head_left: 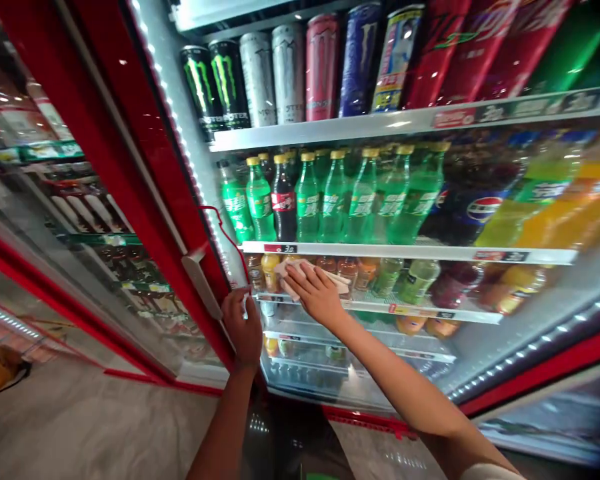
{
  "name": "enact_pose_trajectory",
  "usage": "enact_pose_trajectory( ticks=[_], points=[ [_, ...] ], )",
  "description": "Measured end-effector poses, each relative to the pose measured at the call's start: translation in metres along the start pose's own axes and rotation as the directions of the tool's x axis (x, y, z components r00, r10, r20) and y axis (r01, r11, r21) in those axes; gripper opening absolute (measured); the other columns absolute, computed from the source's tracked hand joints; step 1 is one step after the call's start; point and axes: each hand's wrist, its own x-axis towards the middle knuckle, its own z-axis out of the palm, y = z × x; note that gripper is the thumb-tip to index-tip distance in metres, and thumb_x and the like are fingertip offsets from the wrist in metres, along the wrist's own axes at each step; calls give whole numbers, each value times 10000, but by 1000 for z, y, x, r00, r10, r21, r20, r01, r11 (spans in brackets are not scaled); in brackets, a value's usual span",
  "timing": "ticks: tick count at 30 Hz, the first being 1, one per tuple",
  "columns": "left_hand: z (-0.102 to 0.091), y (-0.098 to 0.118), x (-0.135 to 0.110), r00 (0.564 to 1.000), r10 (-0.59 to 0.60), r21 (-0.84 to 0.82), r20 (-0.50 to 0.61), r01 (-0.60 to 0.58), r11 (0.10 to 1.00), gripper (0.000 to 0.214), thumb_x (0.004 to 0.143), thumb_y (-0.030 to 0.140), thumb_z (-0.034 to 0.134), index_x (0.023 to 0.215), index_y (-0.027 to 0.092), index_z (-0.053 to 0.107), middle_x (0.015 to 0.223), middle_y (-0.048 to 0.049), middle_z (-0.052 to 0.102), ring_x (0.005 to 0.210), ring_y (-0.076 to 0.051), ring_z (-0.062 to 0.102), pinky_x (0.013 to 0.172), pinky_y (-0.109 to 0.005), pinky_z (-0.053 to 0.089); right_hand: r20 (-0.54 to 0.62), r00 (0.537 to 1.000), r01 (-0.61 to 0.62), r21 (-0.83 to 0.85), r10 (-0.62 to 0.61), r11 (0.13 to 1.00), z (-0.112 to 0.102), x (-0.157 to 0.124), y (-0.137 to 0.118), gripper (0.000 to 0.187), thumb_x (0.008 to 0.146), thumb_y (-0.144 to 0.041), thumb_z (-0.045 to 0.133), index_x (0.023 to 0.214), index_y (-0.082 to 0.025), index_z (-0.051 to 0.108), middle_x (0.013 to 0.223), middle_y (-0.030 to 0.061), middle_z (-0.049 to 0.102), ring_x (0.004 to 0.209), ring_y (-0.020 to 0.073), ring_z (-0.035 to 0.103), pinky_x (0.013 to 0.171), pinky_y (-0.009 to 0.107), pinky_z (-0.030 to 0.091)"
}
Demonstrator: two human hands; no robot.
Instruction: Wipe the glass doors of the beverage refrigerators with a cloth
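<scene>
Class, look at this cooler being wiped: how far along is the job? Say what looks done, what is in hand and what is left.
Done: the red door is already open, with the left hand on its edge. In hand: the right hand presses a cloth flat against the third shelf's front edge. Left: whether the other shelves have been wiped cannot be told; the lower shelf lies below the cloth.

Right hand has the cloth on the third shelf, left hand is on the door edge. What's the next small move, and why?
Probably slide the cloth rightward along the shelf edge. The right hand presses it flat near the shelf's left end, with most of the rail lying to its right, while the left hand grips the red door edge, which stands open.
</scene>
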Motion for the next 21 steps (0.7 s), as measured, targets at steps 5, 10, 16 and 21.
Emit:
enact_pose_trajectory(
  ticks=[5, 10, 16, 21],
  points=[
    [65, 54, -35, 959, 259, 26, 117, -263, 964, 234, 1001, 314, 529, 1175, 243, 669, 1204, -97, 650, 1220, -252, 568, 1119, -465, 388, -2, 992, -125, -214, 128, 969, -70, -109, 104, 577, 924, -252, 570, 1494, -331, 531, 1547, 6, 550, 1579, 242, 252, 1299, 481, 165],
    [138, 118, -89, 837, 468, -30, 284, -480, 877, 337, 947, 210, 594, 1273, 263, 662, 1317, -123, 604, 1352, -299, 489, 1189, -525, 313, 31, 932, -332, -325, 361, 886, -133, -225, 207, 441, 905, -340, 542, 1327, -327, 666, 1586, 10, 503, 1591, 286, 192, 1271, 559, 198],
    [217, 193, -153, 666, 621, -134, 412, -630, 765, 461, 936, 224, 619, 1388, 313, 622, 1446, -107, 589, 1443, -342, 429, 1267, -613, 116, -9, 782, -576, -392, 624, 717, -199, -323, 292, 412, 951, -375, 451, 1272, -242, 672, 1641, 85, 400, 1595, 322, 149, 1239, 625, 245],
    [263, 236, -188, 609, 655, -224, 447, -633, 741, 470, 946, 235, 606, 1408, 321, 611, 1470, -101, 591, 1445, -334, 451, 1277, -622, 82, -63, 736, -637, -401, 674, 658, -226, -366, 324, 486, 968, -395, 439, 1401, -221, 575, 1681, 116, 303, 1599, 336, 115, 1243, 632, 244]
  ],
)
